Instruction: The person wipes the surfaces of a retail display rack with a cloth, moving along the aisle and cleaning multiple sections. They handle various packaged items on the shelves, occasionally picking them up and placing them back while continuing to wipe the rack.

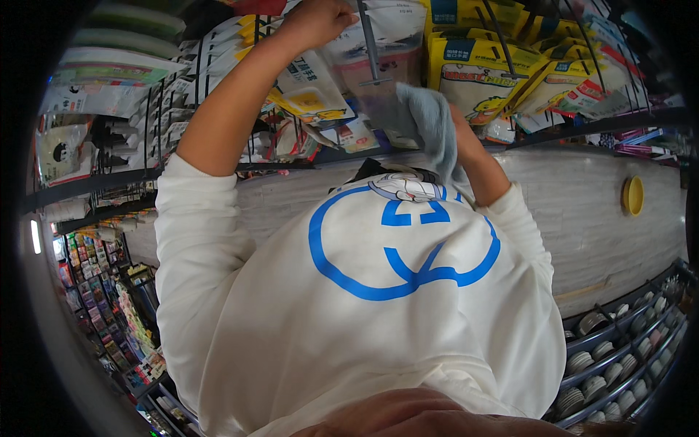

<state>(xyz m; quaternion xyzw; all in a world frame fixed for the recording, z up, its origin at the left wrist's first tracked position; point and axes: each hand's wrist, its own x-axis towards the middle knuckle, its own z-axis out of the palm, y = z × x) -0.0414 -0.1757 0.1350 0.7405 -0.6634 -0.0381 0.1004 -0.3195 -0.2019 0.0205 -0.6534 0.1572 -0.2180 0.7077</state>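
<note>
My left hand (319,23) reaches up among hanging packets, its fingers curled beside a metal display hook (371,46). Whether it grips a packet's upper edge cannot be made out. A grey-blue cloth (434,123) hangs from my right hand (460,128), with most of the fingers hidden under it. Just beyond the cloth hangs a clear-fronted packet (377,65) on the hook. Left of that, a white and yellow glove packet (314,87) tilts below my left forearm. Yellow packets with a duck print (475,76) hang right of the cloth.
A dark shelf rail (590,128) runs under the hanging goods. More packets (109,104) fill the rack at left. On the grey wood-look floor (573,218) lies a yellow round dish (633,195). Stacked white bowls (581,363) stand on shelving at lower right.
</note>
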